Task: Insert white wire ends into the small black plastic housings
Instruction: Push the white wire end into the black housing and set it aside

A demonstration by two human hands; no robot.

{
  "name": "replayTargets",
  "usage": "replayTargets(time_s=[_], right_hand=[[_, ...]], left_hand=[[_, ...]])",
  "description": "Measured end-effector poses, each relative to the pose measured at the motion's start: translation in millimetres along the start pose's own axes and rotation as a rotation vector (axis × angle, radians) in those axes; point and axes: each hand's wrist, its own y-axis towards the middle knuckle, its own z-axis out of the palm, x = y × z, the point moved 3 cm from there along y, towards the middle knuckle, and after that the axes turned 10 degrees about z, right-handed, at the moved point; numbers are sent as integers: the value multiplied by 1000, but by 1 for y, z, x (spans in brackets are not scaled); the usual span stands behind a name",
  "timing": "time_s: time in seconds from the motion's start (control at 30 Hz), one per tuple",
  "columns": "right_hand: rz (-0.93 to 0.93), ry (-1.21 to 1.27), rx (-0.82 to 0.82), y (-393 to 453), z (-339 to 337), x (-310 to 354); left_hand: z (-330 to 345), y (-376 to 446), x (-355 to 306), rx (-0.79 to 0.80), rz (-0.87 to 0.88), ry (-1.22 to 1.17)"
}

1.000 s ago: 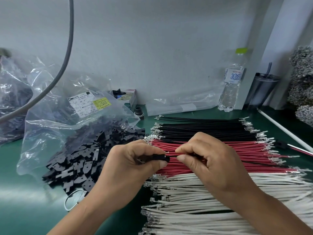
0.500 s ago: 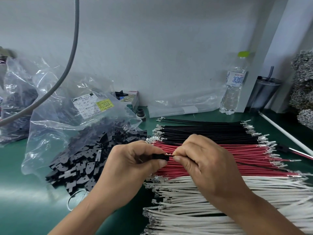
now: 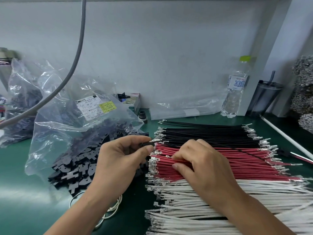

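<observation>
The left hand (image 3: 118,160) pinches a small black housing (image 3: 147,144) with one black wire (image 3: 211,143) in it. The right hand (image 3: 201,168) pinches a red wire (image 3: 171,157) from the red row (image 3: 237,165). White wires (image 3: 211,200) with metal ends lie nearest on the green counter (image 3: 25,200). Loose housings (image 3: 81,168) spill from a clear bag (image 3: 67,126) at left; its label (image 3: 94,108) is not readable. A water bottle (image 3: 234,92) stands by the far grey wall (image 3: 169,48).

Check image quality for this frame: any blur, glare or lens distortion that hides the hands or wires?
Head view: wide-angle bending shows in the curved grey cable and leaning wall edges; glare sits on the plastic bag and green mat; far left edge is smeared. The left hand, right hand and red wires are sharp, evenly lit.
</observation>
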Motion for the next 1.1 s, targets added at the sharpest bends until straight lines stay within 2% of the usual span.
replayTargets(time_s=[0.17, 0.3, 0.47, 0.67, 0.9, 1.1], right_hand=[[16, -15, 16, 3, 2, 2], [23, 69, -33, 0, -9, -3], [11, 263, -50, -7, -19, -7], [29, 341, -133, -7, -28, -9], [-6, 322, -224, -10, -38, -4], [-57, 279, -234, -11, -40, 2]], left_hand=[[1, 0, 0, -29, -33, -45], [-4, 2, 3, -33, -67, -86], [-2, 2, 2, 27, -166, -281], [3, 0, 1, 131, -260, -423], [2, 2, 1, 154, -321, -478], [3, 0, -1, 198, -327, -478]])
